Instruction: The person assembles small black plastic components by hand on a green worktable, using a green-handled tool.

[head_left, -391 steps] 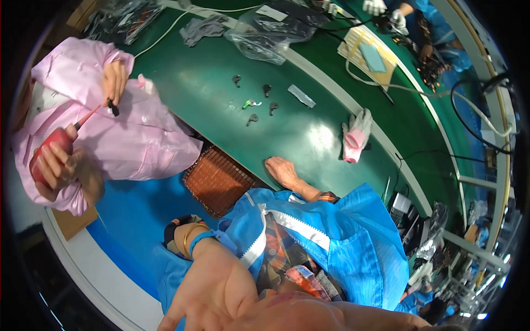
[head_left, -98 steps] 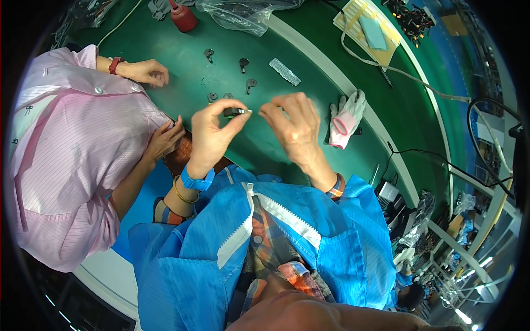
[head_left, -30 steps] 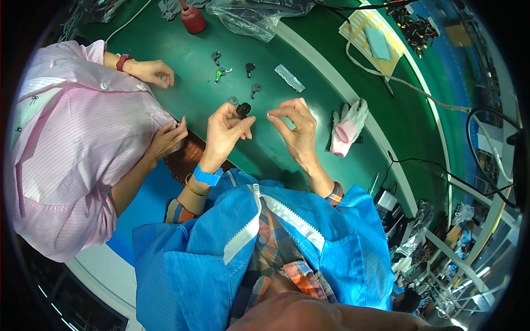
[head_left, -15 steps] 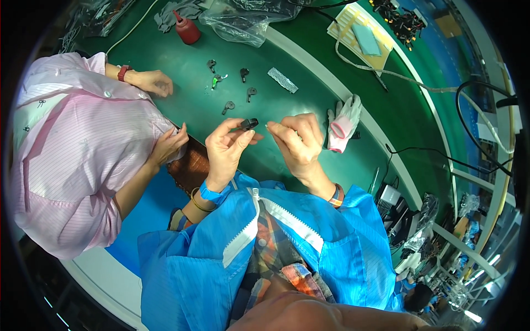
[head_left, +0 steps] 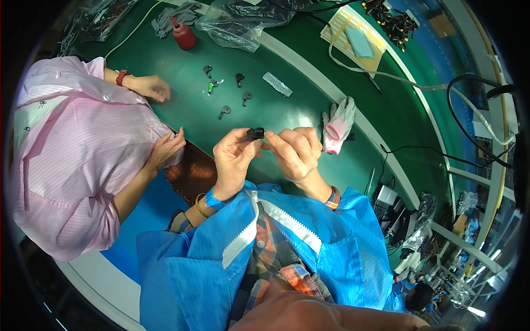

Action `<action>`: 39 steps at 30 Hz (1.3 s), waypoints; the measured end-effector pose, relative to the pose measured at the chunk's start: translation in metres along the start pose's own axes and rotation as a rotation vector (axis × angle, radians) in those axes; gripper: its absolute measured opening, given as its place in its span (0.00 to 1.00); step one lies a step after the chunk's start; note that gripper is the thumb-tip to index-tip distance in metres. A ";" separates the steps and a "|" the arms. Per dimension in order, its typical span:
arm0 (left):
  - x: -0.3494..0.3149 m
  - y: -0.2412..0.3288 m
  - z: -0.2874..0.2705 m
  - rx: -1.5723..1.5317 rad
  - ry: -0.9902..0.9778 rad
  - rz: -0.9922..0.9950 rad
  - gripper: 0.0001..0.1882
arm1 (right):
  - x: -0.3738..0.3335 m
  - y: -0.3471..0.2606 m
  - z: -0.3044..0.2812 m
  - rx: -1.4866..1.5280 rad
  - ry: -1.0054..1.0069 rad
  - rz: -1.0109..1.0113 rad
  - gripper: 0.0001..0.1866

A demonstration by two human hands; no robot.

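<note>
Centrally, the left hand (head_left: 232, 165) grips a small black part (head_left: 255, 134) between thumb and forefinger, with the part projecting above the thumb at the middle of the frame. The right hand (head_left: 298, 157) is positioned immediately to the right of it; thumb and forefinger are drawn together in a pinch, their tips at the right end of the black part. The pinch may enclose a tiny pale piece, but it is too small to identify with certainty.

Both hands are raised above the green table (head_left: 187, 118). On the table surface, in the upper middle of the frame, lie four loose dark parts (head_left: 247, 98), spaced apart, and one bright green part (head_left: 212, 86) among them. A silvery strip (head_left: 277, 84) lies to their right. A pair of grey-and-pink gloves (head_left: 338, 127) rests right of centre, near the right hand.

A red bottle (head_left: 184, 37) with a pointed nozzle stands at the upper left, beside a grey cloth (head_left: 174, 21). A clear plastic bag (head_left: 232, 25) lies at the upper middle. At the left of the frame is a co-worker in a pink striped garment (head_left: 88, 160), one hand over the table.
</note>
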State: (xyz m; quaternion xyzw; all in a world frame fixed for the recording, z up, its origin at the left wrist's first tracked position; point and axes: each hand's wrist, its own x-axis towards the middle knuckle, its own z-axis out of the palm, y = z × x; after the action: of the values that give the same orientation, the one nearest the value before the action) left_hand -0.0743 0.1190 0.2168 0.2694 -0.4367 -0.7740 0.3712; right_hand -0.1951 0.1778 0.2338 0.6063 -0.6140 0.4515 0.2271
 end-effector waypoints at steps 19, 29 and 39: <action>0.002 0.003 0.001 0.047 -0.025 -0.061 0.10 | 0.001 0.001 -0.001 0.091 0.051 0.149 0.12; -0.001 0.008 0.008 0.076 -0.014 -0.030 0.13 | -0.002 -0.003 -0.006 0.085 0.034 0.099 0.12; -0.009 0.004 0.007 0.134 -0.092 0.165 0.11 | -0.005 -0.008 -0.014 -0.061 0.027 -0.093 0.13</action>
State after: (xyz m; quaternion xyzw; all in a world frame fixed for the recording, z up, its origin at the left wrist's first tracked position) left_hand -0.0733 0.1279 0.2247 0.2210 -0.5247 -0.7215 0.3941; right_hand -0.1900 0.1936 0.2390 0.6208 -0.5956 0.4296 0.2744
